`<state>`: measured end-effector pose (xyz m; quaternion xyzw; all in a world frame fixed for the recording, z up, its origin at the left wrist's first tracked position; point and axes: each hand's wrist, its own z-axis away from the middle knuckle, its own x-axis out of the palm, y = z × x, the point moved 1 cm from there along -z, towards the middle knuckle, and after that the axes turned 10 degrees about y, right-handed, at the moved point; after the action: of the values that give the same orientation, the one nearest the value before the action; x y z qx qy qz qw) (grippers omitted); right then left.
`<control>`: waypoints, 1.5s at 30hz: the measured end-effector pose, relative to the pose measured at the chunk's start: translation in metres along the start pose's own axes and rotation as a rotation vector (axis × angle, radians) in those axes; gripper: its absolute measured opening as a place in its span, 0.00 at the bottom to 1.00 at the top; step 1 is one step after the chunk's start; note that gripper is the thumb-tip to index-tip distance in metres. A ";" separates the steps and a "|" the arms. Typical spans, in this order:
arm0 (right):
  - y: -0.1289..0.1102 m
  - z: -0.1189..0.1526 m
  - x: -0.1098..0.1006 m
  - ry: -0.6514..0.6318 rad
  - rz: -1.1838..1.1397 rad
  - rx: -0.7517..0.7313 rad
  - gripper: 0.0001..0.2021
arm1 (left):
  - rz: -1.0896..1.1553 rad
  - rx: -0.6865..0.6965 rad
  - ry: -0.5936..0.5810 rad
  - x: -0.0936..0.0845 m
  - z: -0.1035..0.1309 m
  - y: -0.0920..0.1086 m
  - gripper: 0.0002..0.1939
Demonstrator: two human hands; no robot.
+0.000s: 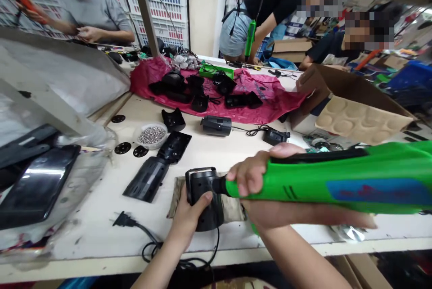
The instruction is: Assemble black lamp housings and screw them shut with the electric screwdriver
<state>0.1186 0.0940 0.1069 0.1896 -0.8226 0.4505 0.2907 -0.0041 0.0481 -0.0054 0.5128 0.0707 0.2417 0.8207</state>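
My left hand (pixel 188 213) is closed around a black cylindrical housing (pixel 212 218), its thumb pressed on the near side. The housing rests on a folded cloth pad (pixel 236 210), and a black cord (pixel 217 246) runs from its lower end. In my right hand (pixel 266 212) lies a green electric screwdriver (pixel 303 185), held nearly level with the fingers wrapped over its front. Its dark nose meets the right side of the housing; the bit itself is hidden. A two-pin plug (pixel 124 219) lies left of my left hand.
A bowl of small screws (pixel 151 136) stands beside black discs (pixel 123 148) and loose black shells (pixel 146 178). Farther back, black parts lie on a pink plastic sheet (pixel 270 93). A cardboard box (pixel 354 86) stands right. Several people work across the table.
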 end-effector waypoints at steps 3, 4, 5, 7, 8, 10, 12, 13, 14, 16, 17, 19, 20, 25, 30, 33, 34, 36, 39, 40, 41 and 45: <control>0.012 0.006 0.012 -0.041 0.001 0.070 0.34 | -0.070 0.079 0.020 0.000 -0.002 0.000 0.30; 0.019 0.007 0.014 -0.053 0.004 0.094 0.33 | -0.082 0.081 0.031 -0.001 -0.003 -0.001 0.29; 0.026 0.009 0.015 -0.059 0.004 0.109 0.33 | -0.083 0.075 0.039 -0.001 -0.004 -0.001 0.29; 0.038 0.009 0.016 -0.048 0.008 0.118 0.35 | -0.067 0.059 0.042 -0.001 -0.007 0.000 0.28; 0.042 0.009 0.015 -0.034 0.013 0.120 0.35 | -0.055 0.053 0.037 -0.001 -0.008 0.001 0.28; 0.048 0.006 0.015 -0.002 0.028 0.139 0.37 | -0.048 0.051 0.015 0.000 -0.009 0.003 0.28; 0.050 0.003 0.014 0.017 0.035 0.170 0.38 | -0.054 0.043 -0.001 -0.001 -0.010 0.004 0.28; 0.050 0.002 0.014 0.019 0.031 0.177 0.38 | -0.057 0.039 -0.010 -0.001 -0.010 0.004 0.28; 0.050 0.002 0.014 0.016 0.024 0.177 0.38 | -0.057 0.037 -0.017 -0.001 -0.010 0.004 0.29; 0.048 0.002 0.013 -0.002 0.005 0.160 0.37 | -0.054 0.040 -0.028 -0.001 -0.009 0.003 0.29; 0.047 0.003 0.012 -0.017 0.002 0.151 0.37 | -0.053 0.044 -0.029 -0.001 -0.008 0.003 0.29; 0.047 0.005 0.011 -0.060 0.011 0.158 0.37 | -0.052 0.050 -0.021 -0.001 -0.007 0.001 0.28; 0.048 0.006 0.011 -0.076 0.021 0.177 0.37 | -0.051 0.052 -0.014 -0.001 -0.007 0.001 0.28; 0.048 0.009 0.013 -0.025 0.019 0.165 0.39 | -0.020 0.027 -0.002 -0.001 -0.006 0.000 0.28; 0.014 0.007 0.004 0.014 0.037 0.059 0.38 | 0.041 -0.049 -0.021 -0.001 -0.005 0.002 0.32; -0.008 0.011 -0.010 0.034 0.102 0.000 0.36 | 0.089 -0.107 -0.010 -0.001 -0.004 0.002 0.33; -0.012 0.014 -0.015 0.041 0.134 -0.001 0.35 | 0.098 -0.115 -0.005 -0.001 -0.004 0.002 0.33; -0.014 0.020 -0.020 0.057 0.169 -0.005 0.35 | 0.110 -0.110 0.002 0.000 -0.004 0.001 0.33; -0.011 0.026 -0.021 0.065 0.162 -0.015 0.35 | 0.122 -0.096 0.021 0.001 -0.003 0.000 0.34; -0.011 0.027 -0.020 0.065 0.156 -0.017 0.35 | 0.125 -0.093 0.029 0.001 -0.003 -0.001 0.34; -0.011 0.027 -0.020 0.062 0.154 -0.007 0.35 | 0.129 -0.092 0.034 0.001 -0.002 -0.002 0.33; -0.015 0.028 -0.022 0.068 0.181 0.057 0.34 | 0.152 -0.086 0.023 0.002 -0.003 -0.002 0.30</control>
<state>0.1352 0.0632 0.0904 0.1073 -0.8128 0.5042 0.2712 -0.0032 0.0505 -0.0078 0.4782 0.0304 0.3119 0.8204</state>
